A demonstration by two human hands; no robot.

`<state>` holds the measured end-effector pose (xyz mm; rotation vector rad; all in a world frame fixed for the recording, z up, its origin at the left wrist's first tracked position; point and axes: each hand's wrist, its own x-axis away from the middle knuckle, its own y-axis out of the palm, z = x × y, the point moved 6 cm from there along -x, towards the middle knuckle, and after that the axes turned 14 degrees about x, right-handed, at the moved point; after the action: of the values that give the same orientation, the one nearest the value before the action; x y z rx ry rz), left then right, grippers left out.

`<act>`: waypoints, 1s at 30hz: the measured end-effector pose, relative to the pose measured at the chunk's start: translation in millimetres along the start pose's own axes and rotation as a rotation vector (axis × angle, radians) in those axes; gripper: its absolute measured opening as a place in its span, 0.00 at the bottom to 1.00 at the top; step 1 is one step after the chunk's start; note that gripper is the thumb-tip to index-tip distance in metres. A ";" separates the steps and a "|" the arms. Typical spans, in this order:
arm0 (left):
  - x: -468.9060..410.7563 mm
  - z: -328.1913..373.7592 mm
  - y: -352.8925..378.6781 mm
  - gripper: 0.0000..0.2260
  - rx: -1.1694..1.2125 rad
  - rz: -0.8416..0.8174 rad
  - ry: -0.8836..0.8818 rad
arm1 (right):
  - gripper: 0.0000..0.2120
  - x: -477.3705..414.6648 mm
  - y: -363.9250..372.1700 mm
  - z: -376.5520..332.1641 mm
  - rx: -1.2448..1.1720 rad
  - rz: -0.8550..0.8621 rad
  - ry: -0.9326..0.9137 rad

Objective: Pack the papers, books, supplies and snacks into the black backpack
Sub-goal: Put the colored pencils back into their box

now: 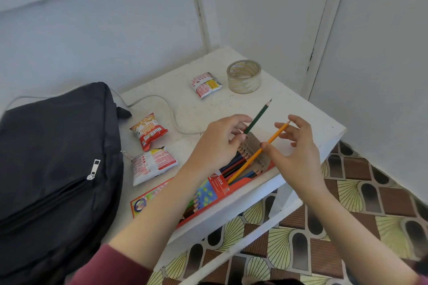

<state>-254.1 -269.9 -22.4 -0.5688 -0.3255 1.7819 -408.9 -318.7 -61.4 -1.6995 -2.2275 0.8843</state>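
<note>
The left hand (pixel 220 143) pinches a green pencil (pixel 257 118) between thumb and fingertips, tip pointing up and away. The right hand (pixel 294 152) pinches an orange pencil (pixel 261 150) near its middle, other fingers spread; its lower end sits in the open red pencil box (pixel 215 188) at the worktop's (pixel 203 111) near edge. More pencils lie inside the box. The black backpack (pixel 58 157) rests on the worktop's left side. A red packet (pixel 148 131) and a white packet (pixel 152 164) lie just beside it. A far packet (pixel 206 84) lies near the tape roll (pixel 243 76). A grey cable (pixel 162 102) curves between them.
</note>
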 end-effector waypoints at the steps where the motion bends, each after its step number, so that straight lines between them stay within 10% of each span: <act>1: 0.4 -2.8 1.4 0.16 -0.013 -0.008 -0.006 | 0.38 1.3 1.1 0.3 0.022 -0.018 -0.004; 6: 6.2 -14.6 3.6 0.15 -0.104 -0.027 -0.013 | 0.47 9.0 5.0 2.0 0.333 -0.081 -0.077; 22: 60.1 -20.2 -9.9 0.10 -0.469 -0.034 0.150 | 0.15 25.4 16.4 5.3 0.444 0.113 -0.253; 30: 92.9 -28.2 -22.8 0.13 -0.476 0.123 0.101 | 0.16 33.2 20.1 3.1 0.422 0.132 -0.348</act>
<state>-239.2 -176.6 -54.3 -1.0293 -0.6646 1.7901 -404.7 -285.7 -81.6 -1.5942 -1.9339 1.6569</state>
